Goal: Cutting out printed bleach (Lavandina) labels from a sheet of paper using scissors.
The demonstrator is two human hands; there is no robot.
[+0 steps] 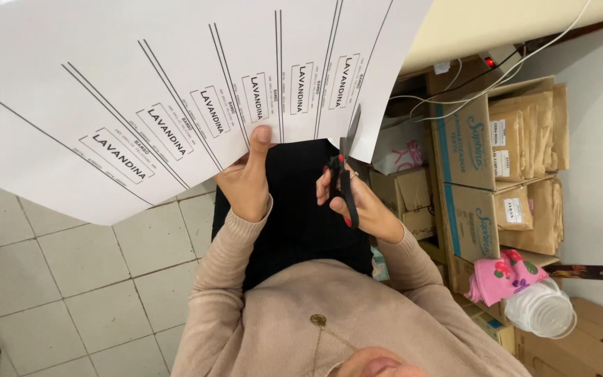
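A large white sheet of paper (pixel 106 84) printed with long black lines and small boxed labels fills the upper left of the head view. My left hand (pixel 248 178) pinches its lower edge, thumb on top. My right hand (pixel 357 202) grips black-handled scissors (pixel 347 167), whose blades point up into the sheet's right part along a printed line. Both arms wear beige sleeves.
Cardboard boxes (pixel 465 146) stuffed with brown paper bags (pixel 532 132) stand at the right. A stack of clear plastic cups (pixel 542 311) and a pink cloth (pixel 500 276) sit beside them. White cables (pixel 455 98) run along the wall. Pale floor tiles (pixel 71 279) lie at the lower left.
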